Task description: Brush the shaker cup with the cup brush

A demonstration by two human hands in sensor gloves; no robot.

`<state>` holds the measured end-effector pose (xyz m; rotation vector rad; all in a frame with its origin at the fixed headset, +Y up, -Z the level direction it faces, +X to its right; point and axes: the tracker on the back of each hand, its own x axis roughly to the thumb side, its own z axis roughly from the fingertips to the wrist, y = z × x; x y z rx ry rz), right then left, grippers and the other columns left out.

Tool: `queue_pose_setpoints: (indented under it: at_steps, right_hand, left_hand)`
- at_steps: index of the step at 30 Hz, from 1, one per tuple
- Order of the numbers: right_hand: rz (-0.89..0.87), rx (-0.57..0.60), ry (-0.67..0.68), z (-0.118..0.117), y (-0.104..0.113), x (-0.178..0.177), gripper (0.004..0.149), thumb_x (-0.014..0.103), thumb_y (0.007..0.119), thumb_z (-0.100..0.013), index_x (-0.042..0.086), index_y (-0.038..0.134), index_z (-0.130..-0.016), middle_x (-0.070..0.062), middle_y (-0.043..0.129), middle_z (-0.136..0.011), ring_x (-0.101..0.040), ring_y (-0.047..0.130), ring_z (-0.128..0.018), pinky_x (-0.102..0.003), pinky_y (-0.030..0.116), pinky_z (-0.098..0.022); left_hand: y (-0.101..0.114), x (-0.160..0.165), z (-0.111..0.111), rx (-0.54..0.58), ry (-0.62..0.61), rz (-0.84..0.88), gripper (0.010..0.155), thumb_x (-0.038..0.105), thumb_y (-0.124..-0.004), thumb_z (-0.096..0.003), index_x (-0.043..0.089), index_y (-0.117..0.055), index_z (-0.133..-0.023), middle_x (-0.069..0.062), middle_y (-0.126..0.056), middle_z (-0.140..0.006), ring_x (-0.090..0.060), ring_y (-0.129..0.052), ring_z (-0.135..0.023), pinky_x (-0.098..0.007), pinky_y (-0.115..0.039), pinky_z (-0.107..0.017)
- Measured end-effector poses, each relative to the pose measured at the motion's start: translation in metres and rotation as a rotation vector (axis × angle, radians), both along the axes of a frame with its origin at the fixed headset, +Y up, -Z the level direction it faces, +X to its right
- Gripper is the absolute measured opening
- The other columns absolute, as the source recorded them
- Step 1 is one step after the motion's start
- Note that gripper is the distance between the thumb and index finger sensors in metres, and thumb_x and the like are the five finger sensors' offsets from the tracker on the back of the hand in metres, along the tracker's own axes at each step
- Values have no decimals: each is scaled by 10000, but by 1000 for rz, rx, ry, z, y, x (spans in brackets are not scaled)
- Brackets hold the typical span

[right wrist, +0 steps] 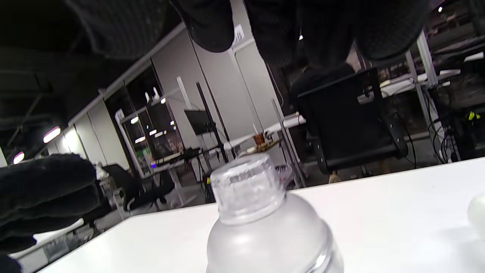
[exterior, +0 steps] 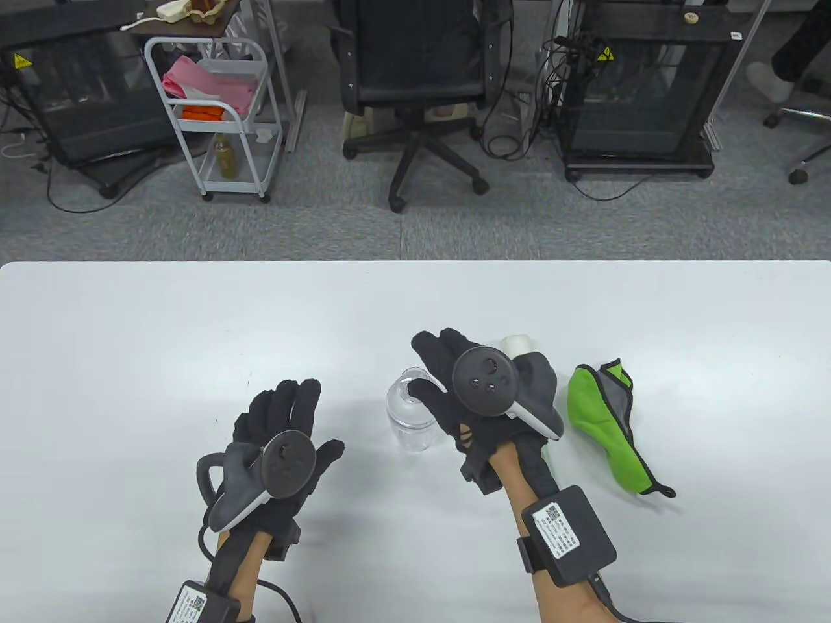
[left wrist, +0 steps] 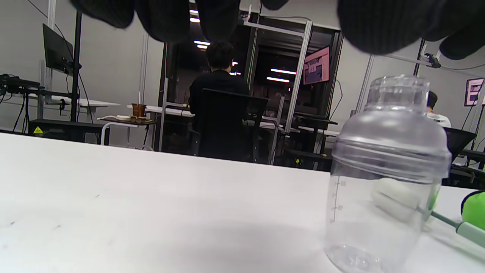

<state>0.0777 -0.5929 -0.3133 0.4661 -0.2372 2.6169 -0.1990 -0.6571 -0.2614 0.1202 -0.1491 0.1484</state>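
A clear plastic shaker cup stands upright on the white table with its lid on; it also shows in the left wrist view and the right wrist view. My right hand hovers spread just above and right of its cap, holding nothing. The cup brush lies behind that hand: its white sponge head shows, and its green handle in the left wrist view. My left hand is spread open over the table, left of the cup, holding nothing.
A green and grey cloth mitt lies on the table right of my right hand. Beyond the table's far edge stand an office chair, a white trolley and black cabinets.
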Motion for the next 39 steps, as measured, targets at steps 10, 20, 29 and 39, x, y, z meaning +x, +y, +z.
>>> queue_pose_setpoints:
  at_steps: [10,20,29,39]
  right_hand:
    - [87,164,-123,52,-28,47,772,595,753,-398,244,528,-1048,-253,519,-1114,-576,574,-959,-734,557,-628]
    - [154,138,-216,68,-57,79,836,648,731,-382,241,461,-1060,-256,446,-1124,-590,501,-970,-743,516,-634]
    - [180,20,-211,59,-73,80,846,656,729,-377,238,459,-1061,-261,447,-1122,-591,510,-966,-741,519,-635]
    - [188,-14,-202,58,-78,77,838,652,731,-379,235,473,-1059,-260,463,-1119,-588,524,-963,-733,529,-636]
  left_hand:
    - [10,5,11,53,-18,-27,942,695,-669,-423,323,-160,-1124,-182,-290,-1251,-622,-361,-1102,-745,-411,-713]
    - [-2,10,9,1,-12,-73,988,721,-633,-421,314,-29,-1088,-221,-159,-1236,-659,-254,-1080,-760,-366,-707]
    - [-11,11,2,-58,-3,-81,965,696,-650,-426,299,-92,-1107,-214,-235,-1241,-642,-319,-1088,-751,-397,-707]
    - [-13,12,3,-67,-12,-81,954,687,-654,-428,292,-118,-1112,-213,-261,-1238,-635,-347,-1088,-746,-415,-706]
